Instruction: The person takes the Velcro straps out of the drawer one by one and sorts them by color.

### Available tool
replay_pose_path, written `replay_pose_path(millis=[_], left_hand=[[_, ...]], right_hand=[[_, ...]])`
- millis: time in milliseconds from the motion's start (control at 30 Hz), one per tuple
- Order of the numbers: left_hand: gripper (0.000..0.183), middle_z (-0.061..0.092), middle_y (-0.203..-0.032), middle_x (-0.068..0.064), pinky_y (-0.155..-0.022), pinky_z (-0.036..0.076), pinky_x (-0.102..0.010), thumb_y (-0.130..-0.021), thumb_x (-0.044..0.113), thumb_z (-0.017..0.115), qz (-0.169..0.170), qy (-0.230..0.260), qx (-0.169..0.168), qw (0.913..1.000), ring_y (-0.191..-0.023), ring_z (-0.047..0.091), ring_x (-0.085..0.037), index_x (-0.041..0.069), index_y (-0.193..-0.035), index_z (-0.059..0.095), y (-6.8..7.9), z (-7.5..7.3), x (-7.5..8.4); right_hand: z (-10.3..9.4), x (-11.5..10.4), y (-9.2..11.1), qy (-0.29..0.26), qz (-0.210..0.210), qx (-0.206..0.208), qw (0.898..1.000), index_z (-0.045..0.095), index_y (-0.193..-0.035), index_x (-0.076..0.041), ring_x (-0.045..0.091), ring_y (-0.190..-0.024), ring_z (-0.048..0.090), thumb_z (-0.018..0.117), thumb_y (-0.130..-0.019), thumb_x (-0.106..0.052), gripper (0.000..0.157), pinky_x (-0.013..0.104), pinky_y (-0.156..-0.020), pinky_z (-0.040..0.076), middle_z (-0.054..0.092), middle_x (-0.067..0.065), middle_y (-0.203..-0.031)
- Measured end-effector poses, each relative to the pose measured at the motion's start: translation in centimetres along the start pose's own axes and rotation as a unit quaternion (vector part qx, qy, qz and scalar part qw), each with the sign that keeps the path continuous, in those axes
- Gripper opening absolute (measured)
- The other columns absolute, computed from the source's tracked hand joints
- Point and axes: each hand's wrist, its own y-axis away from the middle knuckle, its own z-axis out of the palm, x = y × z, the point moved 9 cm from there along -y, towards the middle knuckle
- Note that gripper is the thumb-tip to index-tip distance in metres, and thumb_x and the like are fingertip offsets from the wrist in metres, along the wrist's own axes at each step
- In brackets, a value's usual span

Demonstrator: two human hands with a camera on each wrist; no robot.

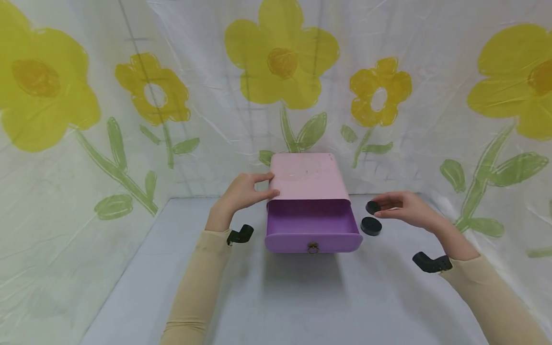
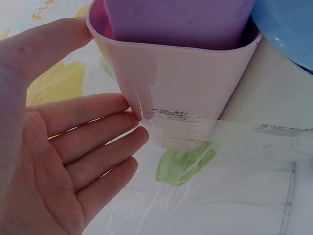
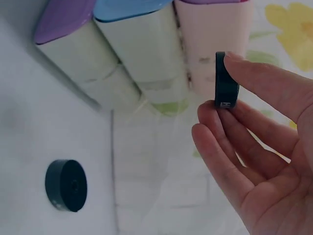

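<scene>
A pink drawer case [image 1: 306,175] has its purple drawer [image 1: 284,243] pulled out toward me; the visible inside holds nothing. My left hand [image 1: 243,194] rests against the case's left side. In the left wrist view its thumb touches the front rim and its fingers lie fairly straight, some tips against the side wall. To the right of the case, my right hand [image 1: 407,208] pinches a small black round disc [image 3: 227,81] between thumb and fingertips, above the table. A second black disc [image 1: 371,226] lies below it on the table, beside the drawer.
Under the pink case, the right wrist view shows a tier with a blue drawer front [image 3: 129,7] and a lower one with a purple front [image 3: 63,19]. The stack stands on a white table [image 1: 302,306]. Behind hangs a flower-printed sheet [image 1: 207,110].
</scene>
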Motion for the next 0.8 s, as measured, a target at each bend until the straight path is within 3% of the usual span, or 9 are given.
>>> replay_pose_path(millis=[267,467,667,800], left_hand=[[0.065,0.054,-0.137,-0.004,-0.098,0.045,-0.041,-0.082,0.054,0.066,0.0,0.004,0.002,1.0,-0.127,0.05,-0.021,0.018,-0.135,0.055,0.1,0.0,0.1],[0.065,0.054,-0.138,-0.003,-0.099,0.044,-0.042,-0.082,0.054,0.066,0.0,0.015,0.005,0.9999,-0.129,0.048,-0.021,0.018,-0.135,0.055,0.2,-0.1,0.1],[0.065,0.054,-0.138,-0.004,-0.098,0.045,-0.042,-0.083,0.054,0.065,0.005,0.016,0.007,0.9998,-0.128,0.049,-0.022,0.018,-0.136,0.055,0.2,0.0,0.1],[0.065,0.054,-0.138,-0.004,-0.098,0.045,-0.043,-0.083,0.054,0.065,0.006,0.018,0.007,0.9998,-0.129,0.049,-0.022,0.018,-0.136,0.055,0.2,0.0,0.2]], right_hand=[[0.1,2.8,0.0,0.002,0.015,0.013,1.0,0.062,-0.123,-0.008,0.004,-0.095,0.064,0.073,-0.083,-0.037,0.051,0.022,-0.078,0.051,0.066,0.012,-0.116],[0.3,4.2,0.3,-0.022,0.022,0.008,0.999,0.061,-0.123,-0.002,0.004,-0.095,0.065,0.073,-0.083,-0.032,0.052,0.019,-0.078,0.051,0.066,0.016,-0.116],[0.4,5.9,0.7,-0.017,0.049,0.008,0.999,0.059,-0.125,-0.003,0.0,-0.095,0.063,0.072,-0.084,-0.035,0.055,0.029,-0.083,0.053,0.066,0.016,-0.117],[0.4,7.1,0.8,-0.015,0.064,0.014,0.998,0.06,-0.126,-0.004,-0.005,-0.093,0.061,0.072,-0.082,-0.039,0.057,0.024,-0.083,0.05,0.067,0.015,-0.116]])
